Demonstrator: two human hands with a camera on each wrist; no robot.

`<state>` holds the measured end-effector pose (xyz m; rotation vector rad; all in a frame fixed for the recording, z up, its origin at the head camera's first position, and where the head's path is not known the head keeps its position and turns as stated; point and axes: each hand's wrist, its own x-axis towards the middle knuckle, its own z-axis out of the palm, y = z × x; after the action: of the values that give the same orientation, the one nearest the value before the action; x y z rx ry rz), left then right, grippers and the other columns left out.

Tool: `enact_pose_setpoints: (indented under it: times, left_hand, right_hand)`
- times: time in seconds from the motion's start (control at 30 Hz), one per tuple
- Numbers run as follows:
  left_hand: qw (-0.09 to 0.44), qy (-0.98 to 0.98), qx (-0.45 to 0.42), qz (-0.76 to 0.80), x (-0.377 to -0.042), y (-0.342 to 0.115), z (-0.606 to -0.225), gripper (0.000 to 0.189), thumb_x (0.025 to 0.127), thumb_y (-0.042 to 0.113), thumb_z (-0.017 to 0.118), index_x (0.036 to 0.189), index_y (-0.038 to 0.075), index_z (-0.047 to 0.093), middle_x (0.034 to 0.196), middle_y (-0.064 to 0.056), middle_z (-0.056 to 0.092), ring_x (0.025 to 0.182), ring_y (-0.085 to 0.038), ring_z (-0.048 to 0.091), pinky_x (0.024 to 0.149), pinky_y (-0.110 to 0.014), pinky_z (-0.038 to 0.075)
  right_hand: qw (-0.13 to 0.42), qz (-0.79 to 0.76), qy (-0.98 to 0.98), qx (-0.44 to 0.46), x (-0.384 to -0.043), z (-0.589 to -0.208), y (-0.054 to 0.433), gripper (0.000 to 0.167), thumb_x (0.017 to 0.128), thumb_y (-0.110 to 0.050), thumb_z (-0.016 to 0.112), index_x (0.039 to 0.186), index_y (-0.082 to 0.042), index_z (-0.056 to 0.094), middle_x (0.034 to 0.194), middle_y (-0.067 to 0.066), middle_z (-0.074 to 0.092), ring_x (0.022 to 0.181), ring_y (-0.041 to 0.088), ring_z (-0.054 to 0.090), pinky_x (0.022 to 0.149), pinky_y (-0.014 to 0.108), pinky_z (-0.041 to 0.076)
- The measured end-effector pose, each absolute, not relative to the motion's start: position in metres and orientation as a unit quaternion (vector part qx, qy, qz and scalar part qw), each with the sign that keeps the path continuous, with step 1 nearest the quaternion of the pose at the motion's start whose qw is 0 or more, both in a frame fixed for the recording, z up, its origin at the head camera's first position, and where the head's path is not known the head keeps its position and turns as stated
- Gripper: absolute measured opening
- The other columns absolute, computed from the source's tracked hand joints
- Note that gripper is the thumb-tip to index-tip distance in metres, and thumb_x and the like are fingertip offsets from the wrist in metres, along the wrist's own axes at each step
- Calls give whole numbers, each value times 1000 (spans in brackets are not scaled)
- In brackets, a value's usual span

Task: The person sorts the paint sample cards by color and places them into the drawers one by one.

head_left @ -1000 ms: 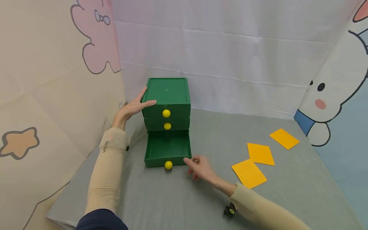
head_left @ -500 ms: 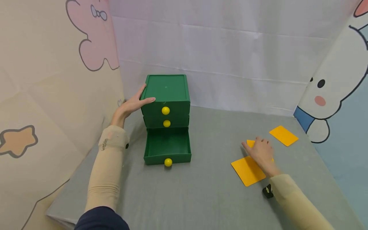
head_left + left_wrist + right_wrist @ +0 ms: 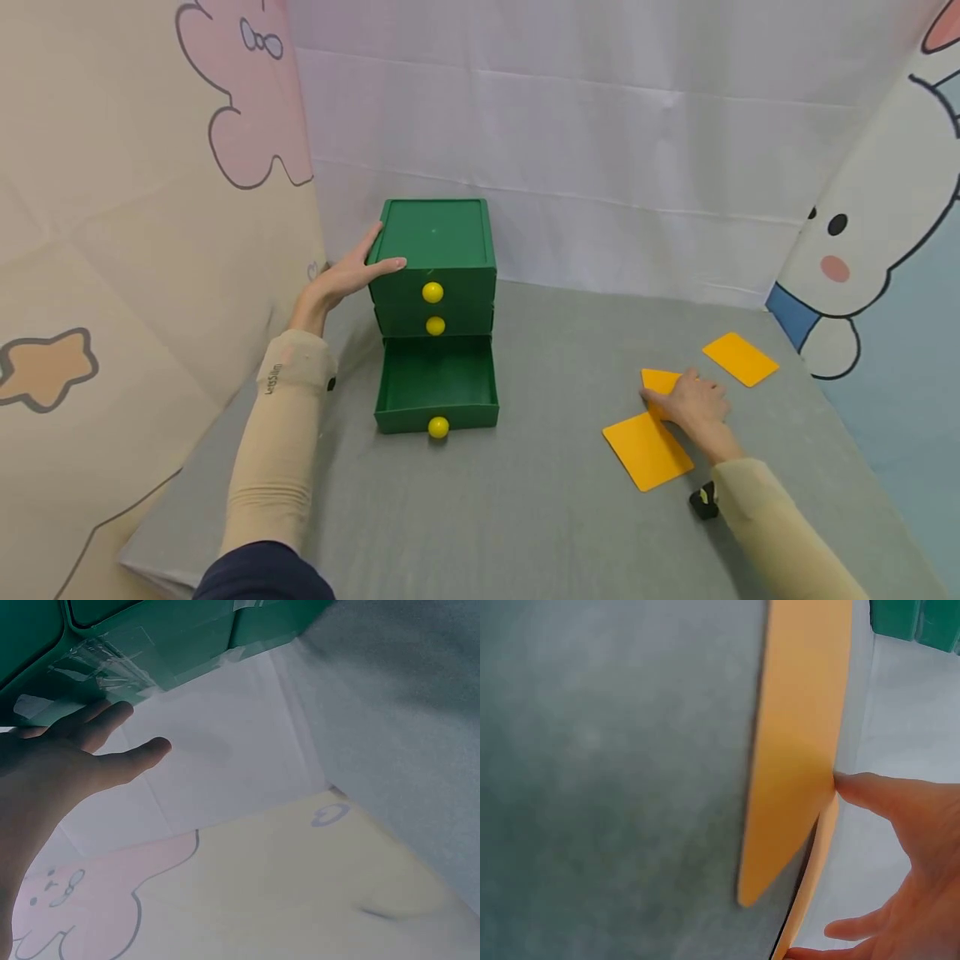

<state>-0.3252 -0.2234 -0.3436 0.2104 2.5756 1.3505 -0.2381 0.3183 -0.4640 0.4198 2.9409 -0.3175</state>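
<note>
In the head view, my left hand (image 3: 347, 273) rests on the front left corner of a green drawer cabinet (image 3: 432, 233), thumb over the top edge and straight fingers along the side. The cabinet's bottom drawer (image 3: 438, 387) is pulled out with nothing in it; the two drawers above are closed. My right hand (image 3: 696, 408) holds the middle orange card (image 3: 658, 382) across its width, thumb at the left edge and fingers at the far edge, partly hiding it. In the right wrist view, the thumb (image 3: 870, 791) also meets a corner of the nearer orange card (image 3: 799, 750).
A third orange card (image 3: 741, 359) lies farther back to the right on the grey table (image 3: 525, 517). Yellow round knobs (image 3: 438, 427) stick out from the drawer fronts. Printed cloth walls (image 3: 570, 167) enclose the table at the back and sides.
My right hand has left the front of the bottom drawer, moved right to the middle orange card and come down on its edges. The left hand has stayed on the cabinet.
</note>
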Motion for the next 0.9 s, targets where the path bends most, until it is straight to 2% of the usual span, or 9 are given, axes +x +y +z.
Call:
enact_pose_setpoints:
  times: [0.23, 0.33, 0.47, 0.57, 0.73, 0.9]
  left_hand:
    - [114, 875, 75, 464, -325, -223, -340, 95, 91, 55, 55, 152, 38, -16, 160, 11, -20, 151, -24, -16, 118, -65, 1]
    - [112, 877, 76, 461, -323, -223, -340, 95, 91, 58, 55, 152, 39, -16, 160, 12, -20, 151, -24, -15, 118, -65, 2]
    - [110, 878, 76, 460, -321, -222, -341, 96, 89, 61, 55, 152, 39, -15, 160, 13, -19, 151, -23, -14, 118, -64, 3]
    - [108, 878, 74, 461, -321, -223, -342, 97, 88, 62, 55, 152, 40, -15, 160, 14, -19, 151, -23, -14, 118, -65, 2]
    - [112, 876, 71, 464, -319, -224, -340, 96, 90, 59, 55, 153, 39, -15, 160, 13, -19, 151, -24, -14, 117, -65, 2]
    - [123, 872, 69, 468, -309, -218, -327, 95, 93, 51, 55, 154, 32, -15, 161, 7, -20, 151, -27, -15, 117, -66, 1]
  right_hand:
    - [77, -129, 978, 146, -245, -462, 321, 97, 79, -64, 62, 122, 19, 37, 115, 47, 40, 104, 58, 40, 80, 66, 42]
    - [62, -142, 978, 138, -250, -459, 320, 94, 79, -63, 64, 121, 17, 39, 109, 41, 45, 98, 52, 45, 74, 59, 44]
    - [38, -156, 980, 115, -257, -451, 315, 88, 79, -61, 65, 118, 15, 43, 100, 31, 50, 86, 40, 48, 64, 45, 44]
    - [37, -160, 981, 100, -260, -441, 306, 88, 78, -61, 66, 118, 14, 43, 99, 29, 50, 84, 36, 47, 63, 40, 42]
    - [44, -153, 984, 80, -262, -432, 287, 96, 79, -62, 64, 126, 17, 39, 112, 36, 50, 93, 41, 50, 71, 48, 47]
    - [39, -155, 986, 48, -265, -426, 272, 96, 80, -61, 64, 129, 17, 39, 116, 37, 51, 96, 42, 53, 74, 48, 48]
